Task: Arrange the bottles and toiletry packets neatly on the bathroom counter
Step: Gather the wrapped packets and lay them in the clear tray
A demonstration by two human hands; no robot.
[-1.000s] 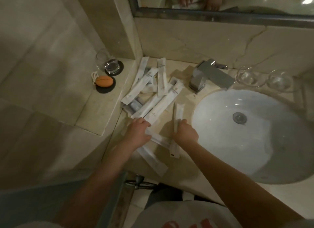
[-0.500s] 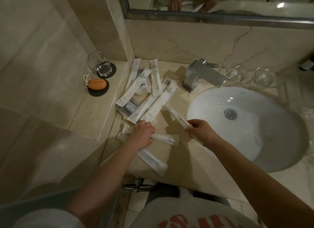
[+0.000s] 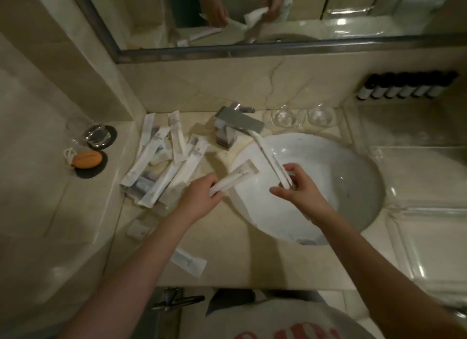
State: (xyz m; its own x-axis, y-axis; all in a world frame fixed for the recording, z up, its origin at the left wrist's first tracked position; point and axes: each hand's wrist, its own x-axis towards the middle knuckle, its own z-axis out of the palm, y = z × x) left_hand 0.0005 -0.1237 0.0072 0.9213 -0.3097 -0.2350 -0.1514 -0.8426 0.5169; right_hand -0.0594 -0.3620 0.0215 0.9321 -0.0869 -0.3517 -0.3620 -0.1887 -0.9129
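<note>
Gleaming beige counter (image 3: 227, 250) (mirror (image 3: 353, 10) above).

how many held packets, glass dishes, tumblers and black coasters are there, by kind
held packets: 2
glass dishes: 2
glass tumbler: 1
black coasters: 2
total: 7
</note>
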